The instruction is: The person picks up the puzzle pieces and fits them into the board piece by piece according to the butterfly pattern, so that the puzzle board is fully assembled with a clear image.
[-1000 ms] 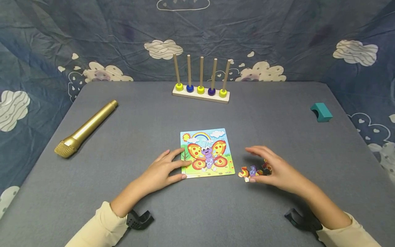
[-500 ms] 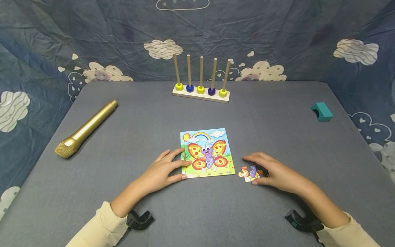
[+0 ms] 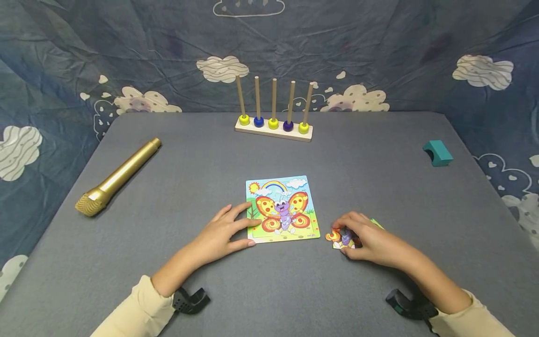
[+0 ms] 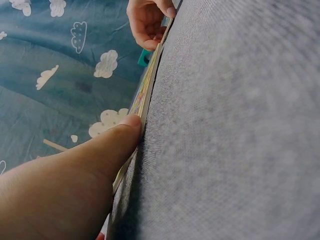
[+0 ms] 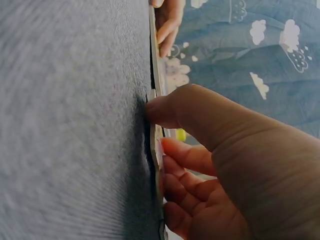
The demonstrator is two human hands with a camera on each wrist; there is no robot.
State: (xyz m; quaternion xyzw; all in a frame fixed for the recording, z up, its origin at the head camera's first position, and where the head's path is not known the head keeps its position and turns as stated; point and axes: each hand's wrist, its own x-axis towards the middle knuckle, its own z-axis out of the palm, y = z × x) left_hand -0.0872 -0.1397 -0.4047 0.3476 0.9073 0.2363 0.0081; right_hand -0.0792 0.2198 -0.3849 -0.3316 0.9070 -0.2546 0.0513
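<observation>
A square butterfly puzzle board [image 3: 281, 234] lies flat in the middle of the grey table. My left hand [image 3: 225, 229] rests on its left edge with fingers spread and fairly straight; in the left wrist view the thumb [image 4: 131, 121] touches the board's side. To the right of the board is a cluster of puzzle pieces [image 3: 346, 240] with orange swirl and purple printing. My right hand [image 3: 366, 236] pinches it from above, thumb at the near edge and curled fingers at the far side. A green corner shows past the knuckles, and my palm hides the rest.
A wooden peg stand [image 3: 273, 131] with yellow and blue beads stands at the back. A gold microphone [image 3: 120, 178] lies at the left. A teal arch block [image 3: 439, 153] sits at the right, and a cloud-print cloth [image 3: 168, 51] hangs behind the table.
My right hand has come down and its fingers have closed in on the puzzle pieces. The swirl piece has shifted slightly, and a green corner now shows behind the hand. My left hand has stayed put.
</observation>
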